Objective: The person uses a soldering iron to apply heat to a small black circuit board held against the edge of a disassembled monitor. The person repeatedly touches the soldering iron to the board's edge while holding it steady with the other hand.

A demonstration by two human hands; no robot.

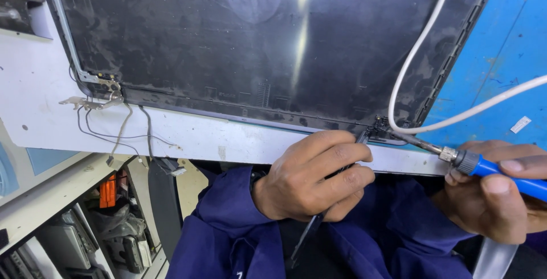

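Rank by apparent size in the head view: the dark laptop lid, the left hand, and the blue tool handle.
1. Dark laptop lid, by far the largest.
2. Left hand.
3. Blue tool handle, partly covered by the right hand, so its full size is unsure.

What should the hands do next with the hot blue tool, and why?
Probably ease the soldering iron tip a touch closer into the laptop lid's right hinge corner. The right hand aims it there, and the left hand already steadies tweezers at that spot.
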